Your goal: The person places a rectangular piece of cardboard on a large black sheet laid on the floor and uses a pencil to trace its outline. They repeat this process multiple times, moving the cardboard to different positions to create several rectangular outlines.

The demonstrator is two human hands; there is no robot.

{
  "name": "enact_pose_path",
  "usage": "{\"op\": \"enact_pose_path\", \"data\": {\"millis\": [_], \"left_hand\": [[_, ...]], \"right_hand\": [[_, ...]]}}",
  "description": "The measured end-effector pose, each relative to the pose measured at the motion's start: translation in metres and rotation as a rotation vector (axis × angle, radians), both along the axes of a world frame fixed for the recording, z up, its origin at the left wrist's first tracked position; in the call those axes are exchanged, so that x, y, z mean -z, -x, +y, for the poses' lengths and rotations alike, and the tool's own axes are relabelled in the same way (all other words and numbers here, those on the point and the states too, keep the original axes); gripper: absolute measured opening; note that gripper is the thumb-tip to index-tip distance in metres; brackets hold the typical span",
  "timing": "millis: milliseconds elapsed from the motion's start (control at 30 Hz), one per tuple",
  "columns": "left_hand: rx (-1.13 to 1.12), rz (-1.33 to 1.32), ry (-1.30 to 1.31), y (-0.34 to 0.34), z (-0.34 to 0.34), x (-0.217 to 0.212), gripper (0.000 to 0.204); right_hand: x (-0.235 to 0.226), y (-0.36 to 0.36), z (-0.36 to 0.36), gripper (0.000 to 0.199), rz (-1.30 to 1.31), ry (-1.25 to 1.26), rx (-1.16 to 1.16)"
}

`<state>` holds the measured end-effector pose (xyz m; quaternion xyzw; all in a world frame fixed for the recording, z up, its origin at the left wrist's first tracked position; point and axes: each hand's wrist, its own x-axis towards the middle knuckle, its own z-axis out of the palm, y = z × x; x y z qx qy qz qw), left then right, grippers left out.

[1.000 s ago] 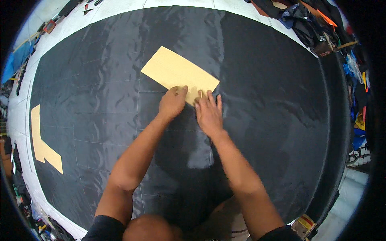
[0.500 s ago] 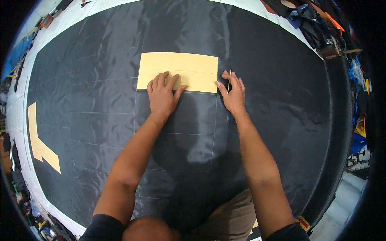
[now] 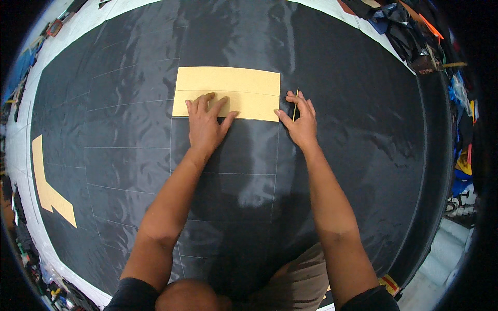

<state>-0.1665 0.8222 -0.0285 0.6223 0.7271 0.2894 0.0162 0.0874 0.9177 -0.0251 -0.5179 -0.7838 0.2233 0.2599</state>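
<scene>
A rectangular pale yellow card (image 3: pixel 228 79) with a line across its middle lies on a black sheet (image 3: pixel 358 119) of smooth material. My left hand (image 3: pixel 205 127) rests on the lower left part of the card, fingers spread and pressing on it. Beside the card's right edge is my right hand (image 3: pixel 303 124). Its thumb tip touches the card's lower right corner, while a thin yellow stick (image 3: pixel 295 109) is held upright in the fingers. The card's lower edge runs close along a pale line drawn on the sheet.
Pale lines form a grid on the sheet, left of and below the card. An angled yellow template (image 3: pixel 47 189) lies at the far left. Dark bags and scraps (image 3: pixel 397 31) are heaped at the upper right. Pale rolls (image 3: pixel 445 248) stand at the lower right.
The card has shifted slightly, its left side a little outward and its lower right corner slightly nearer me. My right thumb has slid down onto that corner. The view has also moved a little.
</scene>
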Motion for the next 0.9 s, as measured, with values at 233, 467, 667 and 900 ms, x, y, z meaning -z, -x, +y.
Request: {"op": "enact_pose_path", "data": {"millis": [233, 467, 667, 900], "left_hand": [[0.003, -0.014, 0.005, 0.002, 0.000, 0.002, 0.048], [-0.070, 0.025, -0.031, 0.008, 0.001, 0.007, 0.058], [-0.109, 0.004, 0.036, 0.008, -0.007, 0.004, 0.064], [-0.115, -0.020, 0.086, 0.007, -0.009, -0.001, 0.063]], "right_hand": [[-0.001, 0.002, 0.003, 0.045, -0.010, 0.002, -0.015], [0.003, -0.001, 0.001, 0.043, -0.020, -0.015, -0.022], [0.006, -0.003, 0.004, 0.043, 0.000, -0.004, -0.024], [-0.001, 0.001, 0.004, 0.044, -0.052, 0.042, -0.001]]}}
